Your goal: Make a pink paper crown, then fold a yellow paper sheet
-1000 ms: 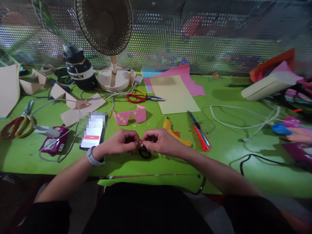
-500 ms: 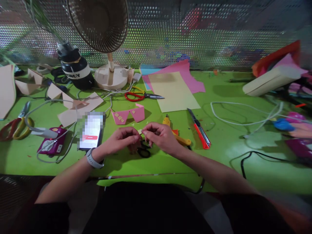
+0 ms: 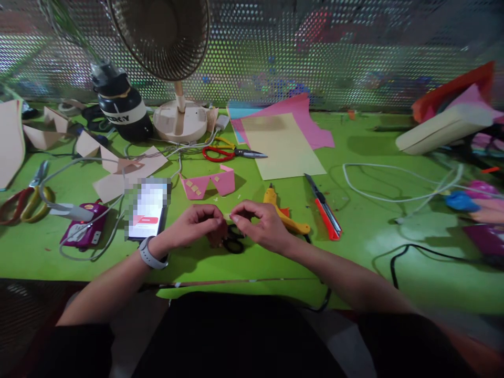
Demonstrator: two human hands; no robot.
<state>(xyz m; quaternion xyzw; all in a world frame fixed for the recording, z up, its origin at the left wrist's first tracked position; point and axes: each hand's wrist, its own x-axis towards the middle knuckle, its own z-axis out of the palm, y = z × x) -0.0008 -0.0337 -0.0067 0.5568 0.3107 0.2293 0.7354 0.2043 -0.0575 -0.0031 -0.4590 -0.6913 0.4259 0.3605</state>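
Observation:
Between the fingertips of my left hand (image 3: 200, 223) and my right hand (image 3: 263, 224) is a small piece of pale yellow paper (image 3: 227, 216); both hands pinch it from opposite sides. Beneath them lie scissors with black handles (image 3: 233, 245), their blades largely hidden. Just beyond my fingers stands a folded pink paper cut-out shaped like glasses (image 3: 200, 187), with several little yellow squares on its left part. A yellow hot glue gun (image 3: 294, 224) rests close to my right hand, partly covered by it. A few tiny yellow scraps lie on the green tabletop near the pink paper.
A phone (image 3: 146, 215) lies left of my hands. To the right is a red utility knife (image 3: 326, 218). Further back are red-and-yellow-handled scissors (image 3: 220, 153), a yellow sheet (image 3: 285, 147), a fan (image 3: 180, 123) and a black bottle (image 3: 124, 113). Cables (image 3: 378, 194) cross the table.
The yellow paper piece has shifted slightly between my fingertips, and my right fingers have changed their pose a little. The view has moved slightly; other things stay in place.

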